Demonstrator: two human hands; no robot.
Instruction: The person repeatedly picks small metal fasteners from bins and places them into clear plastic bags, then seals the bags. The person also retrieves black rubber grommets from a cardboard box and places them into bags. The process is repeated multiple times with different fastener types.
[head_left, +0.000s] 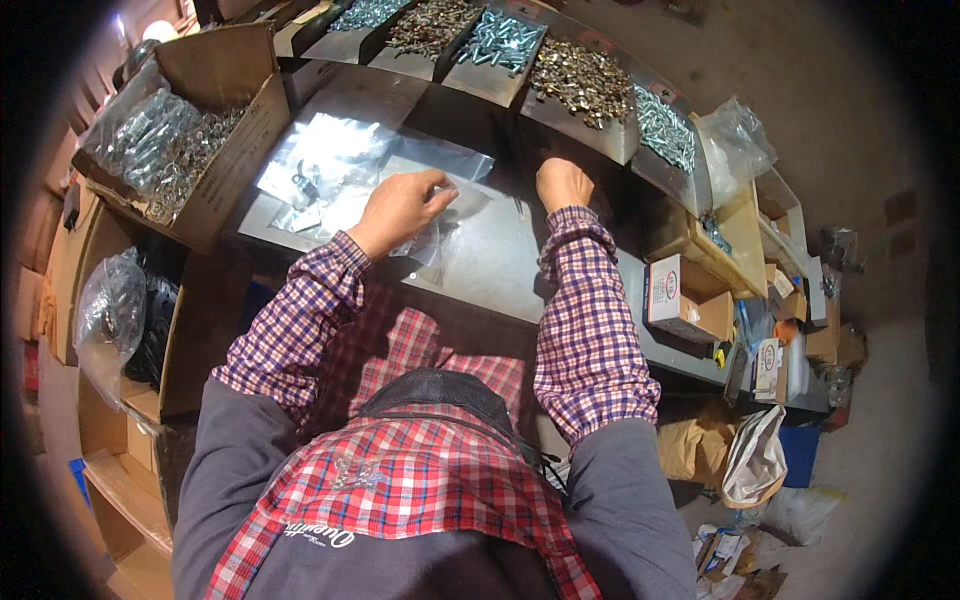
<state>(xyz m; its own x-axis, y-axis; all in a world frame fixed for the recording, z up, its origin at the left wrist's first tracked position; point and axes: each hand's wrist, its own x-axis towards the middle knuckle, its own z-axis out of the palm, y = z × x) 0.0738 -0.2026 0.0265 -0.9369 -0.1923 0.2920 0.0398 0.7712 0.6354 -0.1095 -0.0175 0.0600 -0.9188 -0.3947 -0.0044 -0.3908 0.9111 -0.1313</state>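
My left hand (405, 206) is over the metal worktop, thumb and fingers curled together at a small clear plastic bag (427, 246), which hangs below them and appears pinched there. Beside it, to the left, clear plastic bags (330, 154) lie spread under a bright glare, with a small dark part (304, 184) among them. My right hand (565, 184) is bent into a fist near the bins at the worktop's far side. Its fingertips face away from me, so whatever they may hold is hidden. The grey metal worktop (487, 277) shows between my forearms.
Along the back stand metal bins of silvery bolts (501, 41), yellowish fasteners (581, 79) and silvery screws (665, 127). A cardboard box (240, 142) of metal rings and bagged parts flanks the left. At right are a yellowish plastic bin (679, 232) and a small carton (690, 315).
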